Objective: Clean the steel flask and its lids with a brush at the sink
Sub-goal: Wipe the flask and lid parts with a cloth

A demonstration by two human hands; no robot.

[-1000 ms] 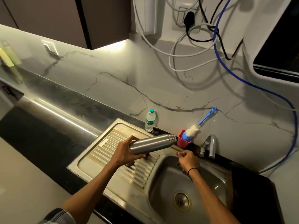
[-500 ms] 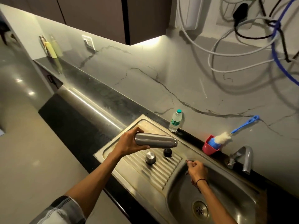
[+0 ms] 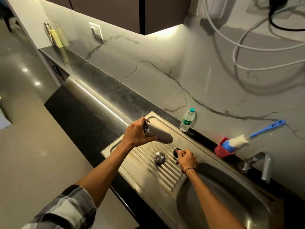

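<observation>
Over the ribbed drainboard (image 3: 158, 172) of the steel sink (image 3: 219, 195), in the head view, the left hand (image 3: 136, 134) holds the flask (image 3: 158, 133) lying nearly level in the air, fingers and thumb curled round its near end, its far end pointing right toward the bowl. Below it, on the ribs, the steel cap (image 3: 159, 157) stands by itself, touched by neither hand. Just to its right the right hand (image 3: 187, 158) is curled with its fingertips pinching the small black lid (image 3: 176, 152); whether that lid rests on the drainboard or is lifted off it cannot be told. A thin dark band circles the right wrist, and the forearm runs down across the bowl's near edge. A plaid sleeve (image 3: 66, 210) covers the left upper arm at the bottom of the view.

At the back edge of the sink, a red cup (image 3: 222, 150) stands near the tap (image 3: 262, 164), and the brush (image 3: 239, 140) leans out of it with its white bristle head up and its blue handle reaching right along the marble wall. Farther left along that edge a clear plastic bottle (image 3: 187, 119) with a teal cap stands upright, behind the drainboard and well apart from both hands. White cables (image 3: 247, 47) loop down the wall above, and the dark counter (image 3: 92, 90) stretches away to the left.
</observation>
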